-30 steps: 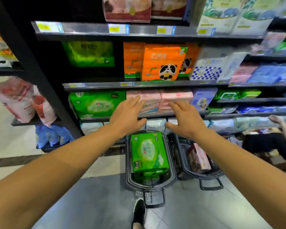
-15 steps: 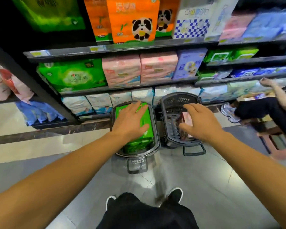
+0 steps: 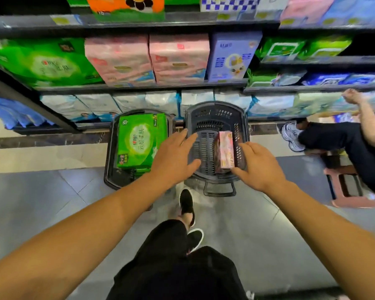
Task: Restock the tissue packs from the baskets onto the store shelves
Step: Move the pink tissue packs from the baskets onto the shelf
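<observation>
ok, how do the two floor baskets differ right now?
The left basket is nearly filled by a big green tissue pack lying flat; the right basket holds only a slim pink pack standing on edge, with its slotted bottom mostly bare. Both hands reach over the right basket, not the left basket. Both are dark plastic, side by side below the shelves.

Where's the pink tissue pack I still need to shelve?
In the head view, the pink tissue pack stands on edge inside the right-hand dark basket, against its right wall, between the left hand and the right hand.
</observation>
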Action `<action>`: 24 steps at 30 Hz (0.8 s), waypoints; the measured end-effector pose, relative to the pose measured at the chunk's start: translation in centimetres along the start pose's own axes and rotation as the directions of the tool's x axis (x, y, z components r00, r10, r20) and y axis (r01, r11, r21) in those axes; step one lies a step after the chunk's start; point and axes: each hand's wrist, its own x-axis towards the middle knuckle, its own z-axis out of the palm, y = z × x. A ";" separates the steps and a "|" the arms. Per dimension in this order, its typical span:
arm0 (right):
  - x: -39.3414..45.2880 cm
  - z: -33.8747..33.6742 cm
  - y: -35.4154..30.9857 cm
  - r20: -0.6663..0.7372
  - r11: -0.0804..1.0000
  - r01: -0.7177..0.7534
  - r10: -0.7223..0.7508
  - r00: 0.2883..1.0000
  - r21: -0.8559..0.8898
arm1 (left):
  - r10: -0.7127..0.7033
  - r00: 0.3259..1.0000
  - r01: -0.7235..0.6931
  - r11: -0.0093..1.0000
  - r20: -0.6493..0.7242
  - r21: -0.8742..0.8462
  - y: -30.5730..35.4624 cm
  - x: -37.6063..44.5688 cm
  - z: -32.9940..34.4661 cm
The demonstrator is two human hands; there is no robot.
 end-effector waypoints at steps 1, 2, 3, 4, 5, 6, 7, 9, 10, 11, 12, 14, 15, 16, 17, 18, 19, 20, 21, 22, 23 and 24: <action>0.9 0.4 1.0 0.022 1.000 0.007 -0.007 1.000 -0.010 | -0.008 1.000 0.008 1.000 0.002 -0.005 0.3 1.1 0.7; 1.8 0.7 2.0 0.045 1.000 0.013 -0.012 0.999 -0.019 | -0.014 1.000 0.014 1.000 -0.001 -0.010 0.5 2.2 1.3; 2.8 0.9 2.9 0.068 0.999 0.021 -0.019 0.998 -0.027 | -0.020 1.000 0.020 1.000 -0.004 -0.020 0.6 3.3 2.0; 3.9 1.1 3.7 0.088 0.999 0.034 -0.031 0.996 -0.037 | -0.032 0.999 0.032 0.999 0.001 -0.030 0.7 4.4 2.7; 5.1 1.2 4.5 0.110 0.998 0.050 -0.045 0.993 -0.046 | -0.050 0.999 0.050 0.998 0.009 -0.041 0.6 5.5 3.4; 6.4 1.3 5.3 0.133 0.996 0.067 -0.060 0.989 -0.054 | -0.067 0.998 0.067 0.996 0.015 -0.053 0.7 6.7 3.9; 7.7 1.4 6.1 0.157 0.995 0.084 -0.073 0.985 -0.059 | -0.078 0.997 0.079 0.995 0.011 -0.069 0.7 8.0 4.5; 10.3 1.6 7.5 0.203 0.990 0.113 -0.095 0.975 -0.081 | -0.091 0.996 0.092 0.993 0.015 -0.081 0.7 10.5 5.6; 11.4 1.7 8.1 0.220 0.987 0.126 -0.102 0.970 -0.096 | -0.092 0.995 0.094 0.992 0.028 -0.083 0.8 11.7 6.1; 12.5 1.7 8.6 0.238 0.984 0.140 -0.112 0.965 -0.106 | -0.099 0.994 0.103 0.990 0.044 -0.094 0.8 12.7 6.5; 13.5 1.8 9.0 0.261 0.982 0.151 -0.117 0.958 -0.113 | -0.118 0.991 0.124 0.987 0.066 -0.105 0.9 13.6 6.9; 15.3 2.2 10.0 0.317 0.977 0.180 -0.135 0.939 -0.118 | -0.161 0.984 0.170 0.977 0.078 -0.126 1.0 15.1 8.2; 16.3 2.5 10.5 0.348 0.973 0.202 -0.152 0.925 -0.114 | -0.182 0.981 0.190 0.971 0.073 -0.142 1.0 15.7 9.0; 17.3 2.9 11.0 0.373 0.967 0.230 -0.174 0.912 -0.110 | -0.197 0.979 0.203 0.966 0.057 -0.159 1.1 16.4 9.7; 18.4 3.4 11.6 0.389 0.959 0.264 -0.204 0.899 -0.107 | -0.208 0.976 0.215 0.962 0.057 -0.168 1.1 17.0 10.6; 19.5 3.9 12.0 0.399 0.949 0.297 -0.234 0.887 -0.104 | -0.237 0.968 0.247 0.955 0.080 -0.163 1.2 17.7 11.3; 20.7 4.4 12.4 0.409 0.940 0.327 -0.260 0.874 -0.100 | -0.273 0.956 0.287 0.947 0.109 -0.146 1.1 18.5 12.2; 21.9 5.0 12.9 0.422 0.929 0.357 -0.287 0.860 -0.097 | -0.316 0.941 0.331 0.934 0.119 -0.133 1.1 19.3 13.1; 23.1 5.6 13.3 0.435 0.916 0.391 -0.316 0.843 -0.093 | -0.355 0.926 0.371 0.918 0.124 -0.138 1.1 20.0 14.1; 24.3 6.3 13.8 0.450 0.903 0.421 -0.341 0.826 -0.090 | -0.387 0.913 0.403 0.903 0.126 -0.149 1.4 20.7 14.9; 25.5 7.1 14.4 0.464 0.889 0.451 -0.365 0.807 -0.083 | -0.417 0.902 0.432 0.887 0.114 -0.165 1.6 21.3 16.0; 26.7 8.1 15.0 0.480 0.872 0.483 -0.393 0.784 -0.075 | -0.447 0.888 0.459 0.870 0.103 -0.180 1.9 21.8 17.1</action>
